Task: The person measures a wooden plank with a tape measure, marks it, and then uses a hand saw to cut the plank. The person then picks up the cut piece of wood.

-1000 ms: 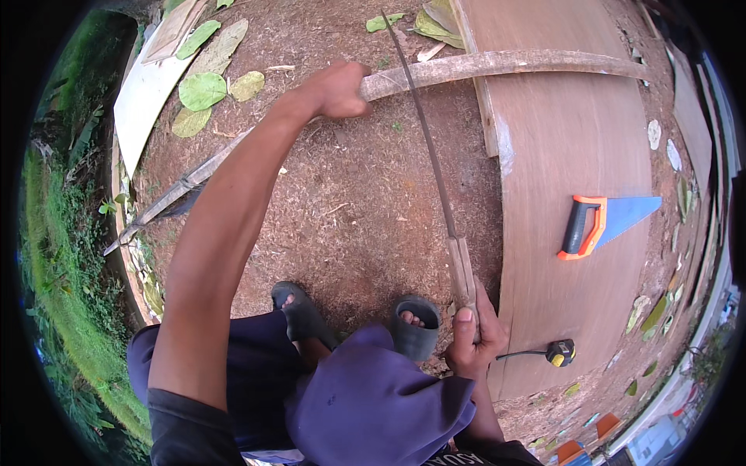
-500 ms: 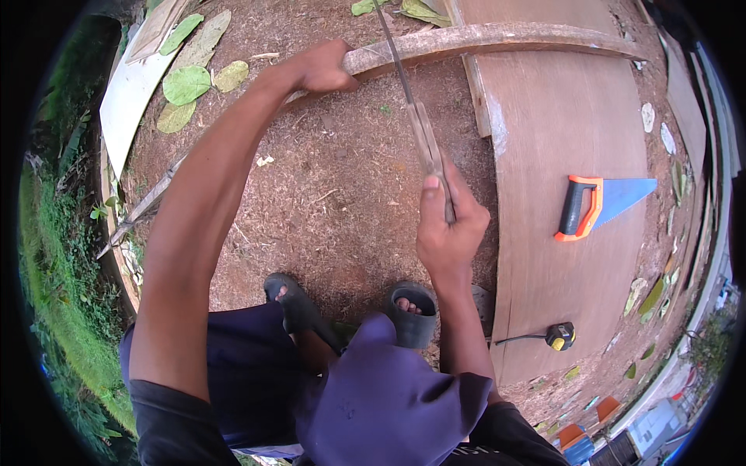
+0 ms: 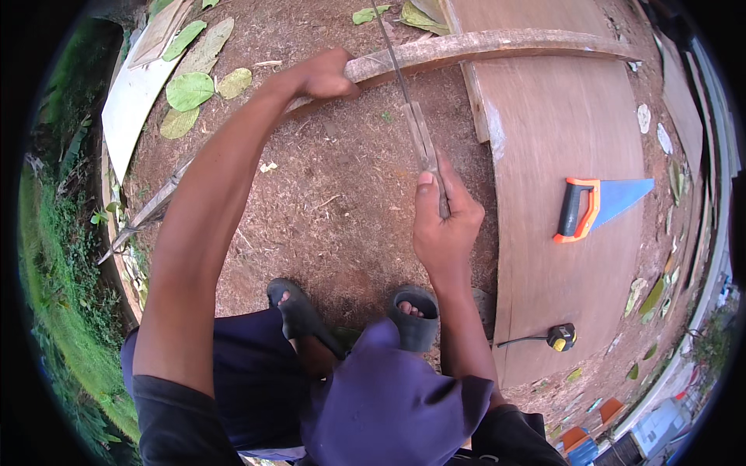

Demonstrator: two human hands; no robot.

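Note:
My left hand (image 3: 325, 75) is wrapped around a long wooden beam (image 3: 513, 45) and holds it from the left. The beam's right part lies over a wide brown board. In my right hand (image 3: 447, 221) is the wooden handle of a hand saw (image 3: 420, 136), its thin dark blade seen edge-on. The blade crosses the beam just right of my left hand; its teeth and how deep it sits in the wood cannot be made out.
The brown board (image 3: 567, 279) covers the ground to my right. On it lie a blue-bladed saw (image 3: 594, 208) with an orange and black handle and a tape measure (image 3: 561, 337). Large green leaves (image 3: 189, 92) and a white panel (image 3: 136, 116) are at the far left. My sandalled feet stand on dirt.
My right hand has pushed the saw slightly away from me across the beam. My left hand keeps its hold; the whole view has shifted a little.

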